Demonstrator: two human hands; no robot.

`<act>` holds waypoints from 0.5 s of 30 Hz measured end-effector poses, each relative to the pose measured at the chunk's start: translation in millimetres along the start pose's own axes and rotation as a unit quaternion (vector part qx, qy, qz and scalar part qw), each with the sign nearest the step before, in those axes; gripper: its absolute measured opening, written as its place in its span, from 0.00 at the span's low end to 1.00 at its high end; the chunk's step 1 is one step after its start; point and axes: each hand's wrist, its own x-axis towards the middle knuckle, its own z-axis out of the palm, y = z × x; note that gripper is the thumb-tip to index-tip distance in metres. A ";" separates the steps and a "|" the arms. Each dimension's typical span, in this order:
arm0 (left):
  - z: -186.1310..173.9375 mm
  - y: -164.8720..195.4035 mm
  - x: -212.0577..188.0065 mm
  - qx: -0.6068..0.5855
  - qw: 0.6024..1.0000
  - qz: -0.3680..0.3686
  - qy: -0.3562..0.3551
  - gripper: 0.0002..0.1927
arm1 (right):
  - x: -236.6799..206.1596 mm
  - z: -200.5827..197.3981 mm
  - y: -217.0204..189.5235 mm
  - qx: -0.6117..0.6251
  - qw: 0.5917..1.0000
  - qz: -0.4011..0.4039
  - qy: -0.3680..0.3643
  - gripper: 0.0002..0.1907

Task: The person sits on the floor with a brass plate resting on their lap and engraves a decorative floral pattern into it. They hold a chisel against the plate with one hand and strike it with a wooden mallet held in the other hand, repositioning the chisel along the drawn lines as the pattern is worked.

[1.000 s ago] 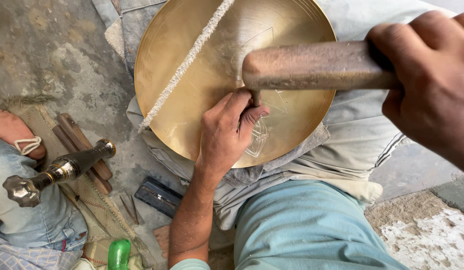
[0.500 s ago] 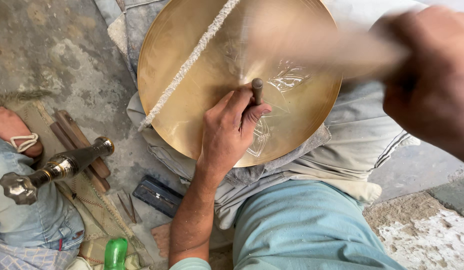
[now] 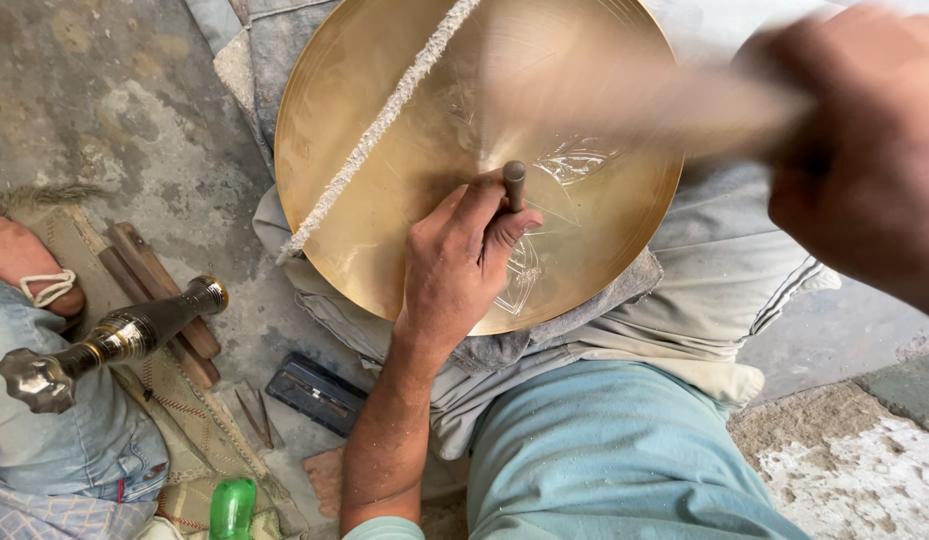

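A large round brass plate (image 3: pixel 385 230) rests on grey cloth over my lap, with leaf lines engraved near its middle. My left hand (image 3: pixel 460 265) lies on the plate and grips a short metal chisel (image 3: pixel 514 185) held upright, tip on the engraving. My right hand (image 3: pixel 865 160) is raised at the upper right, clenched on a wooden mallet (image 3: pixel 625 100) that is blurred above the chisel. A white twisted cord (image 3: pixel 380 125) runs diagonally across the plate's left side.
A brass-and-dark metal fitting (image 3: pixel 115 340) lies across another person's jeans-clad leg at the left. Wooden sticks (image 3: pixel 155 290), a dark flat case (image 3: pixel 315 392), thin metal tools (image 3: pixel 255 415) and a green bottle top (image 3: pixel 233 505) sit on the concrete floor (image 3: pixel 115 120).
The mallet went from a sharp position just above the chisel to a motion blur over the plate. My left hand and the chisel have stayed on the engraving.
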 end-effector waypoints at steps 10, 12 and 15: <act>0.6 0.7 -0.8 0.019 1.000 -0.006 0.001 0.15 | 10.2 -13.2 -17.6 -0.069 0.997 0.015 -0.012 0.27; -0.2 0.1 -0.9 0.013 1.000 -0.005 0.006 0.16 | 9.9 -12.2 -19.0 0.080 0.990 0.116 -0.024 0.22; -1.9 -1.4 -0.2 0.027 0.999 0.035 0.010 0.18 | 8.0 -11.7 -20.2 -0.125 0.992 0.003 -0.028 0.24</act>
